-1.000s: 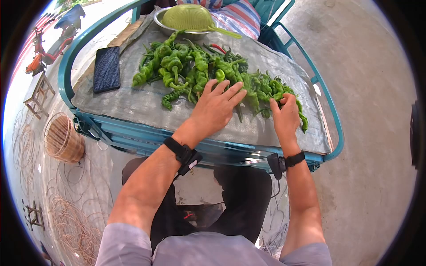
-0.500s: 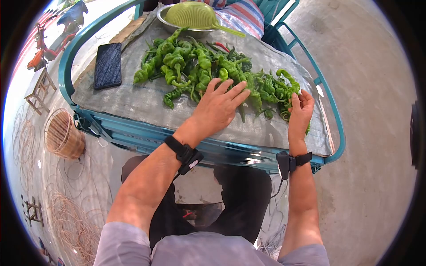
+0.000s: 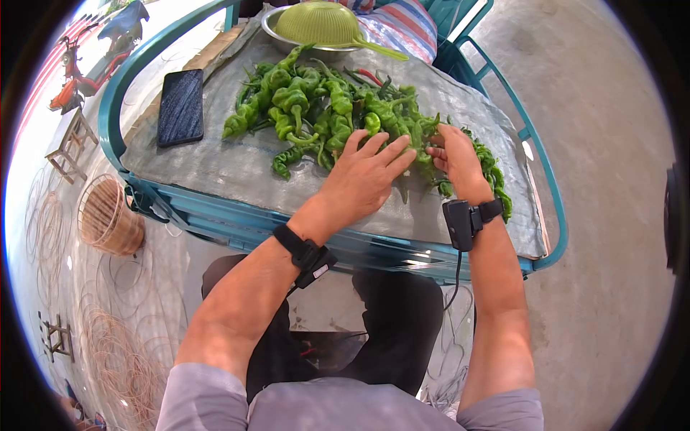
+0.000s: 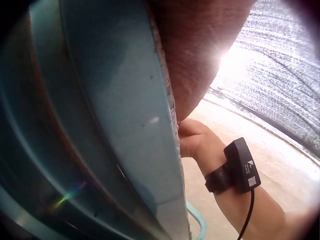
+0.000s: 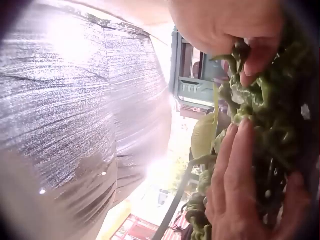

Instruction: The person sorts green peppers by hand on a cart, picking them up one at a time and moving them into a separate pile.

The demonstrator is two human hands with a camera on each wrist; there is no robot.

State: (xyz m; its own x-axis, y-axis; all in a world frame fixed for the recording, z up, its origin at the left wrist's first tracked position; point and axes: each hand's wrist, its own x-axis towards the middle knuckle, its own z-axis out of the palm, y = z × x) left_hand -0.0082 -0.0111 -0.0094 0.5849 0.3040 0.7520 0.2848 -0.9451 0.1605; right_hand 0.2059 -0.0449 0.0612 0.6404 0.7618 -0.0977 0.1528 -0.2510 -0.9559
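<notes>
Green peppers [image 3: 293, 99], long and wrinkled, lie in a heap on a grey woven sheet [image 3: 237, 169]. My left hand [image 3: 365, 176] rests at the near edge of the heap, palm down, its fingers spread and touching peppers. To its right, my right hand [image 3: 461, 164] reaches in among the peppers with its fingers curled. In the right wrist view, the thumb and fingers of the right hand [image 5: 230, 30] pinch a green pepper [image 5: 240, 52] by its stem end. More peppers lie to the right of this hand, partly hidden by it.
Beyond the heap, a yellow-green colander [image 3: 320, 25] sits in a metal bowl [image 3: 272, 29]. A phone [image 3: 181, 108] lies at the left. Blue rails [image 3: 111, 108] frame the cart bed. A basket [image 3: 111, 215] and a wooden stool [image 3: 70, 144] stand on the ground at left.
My right hand moved right to the outer peppers, then came back left toward the heap's middle. The left hand stays in nearly the same place on the peppers.
</notes>
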